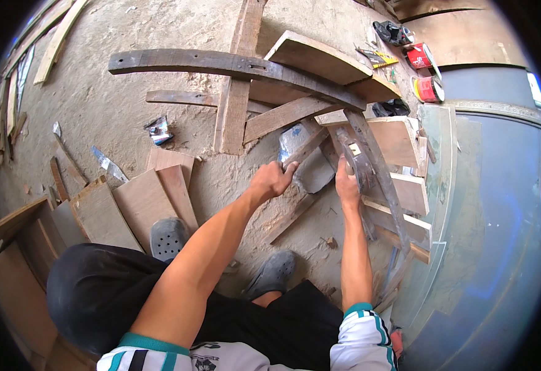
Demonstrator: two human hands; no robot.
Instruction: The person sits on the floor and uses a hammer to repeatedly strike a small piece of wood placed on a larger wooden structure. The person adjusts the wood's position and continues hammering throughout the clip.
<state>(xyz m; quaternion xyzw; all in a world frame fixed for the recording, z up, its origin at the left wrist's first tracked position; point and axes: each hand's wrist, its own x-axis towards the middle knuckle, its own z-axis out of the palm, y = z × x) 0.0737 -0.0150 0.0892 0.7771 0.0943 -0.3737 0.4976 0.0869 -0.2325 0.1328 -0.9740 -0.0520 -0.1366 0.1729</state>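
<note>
My left hand [273, 179] is closed around the near end of a short wooden strip [307, 146], which slants up to the right. Close to the strip's right side, my right hand [346, 183] grips a dark, rounded tool [359, 162] with a small pale label; its exact kind is unclear. Below the strip, a grey plastic container [315, 177] lies on the floor. A long dark narrow bar [379, 167] runs down just right of the tool. Above both hands, a dark notched beam [202, 62] lies across a rough wooden beam [233, 111].
Stacked boards [409, 195] stand right of my right hand, beside a large blue-grey panel [499, 235]. Plywood pieces [144, 201] lie left of my feet in grey clogs [270, 275]. Red cans [420, 55] and a yellow-marked tool [377, 59] sit far right.
</note>
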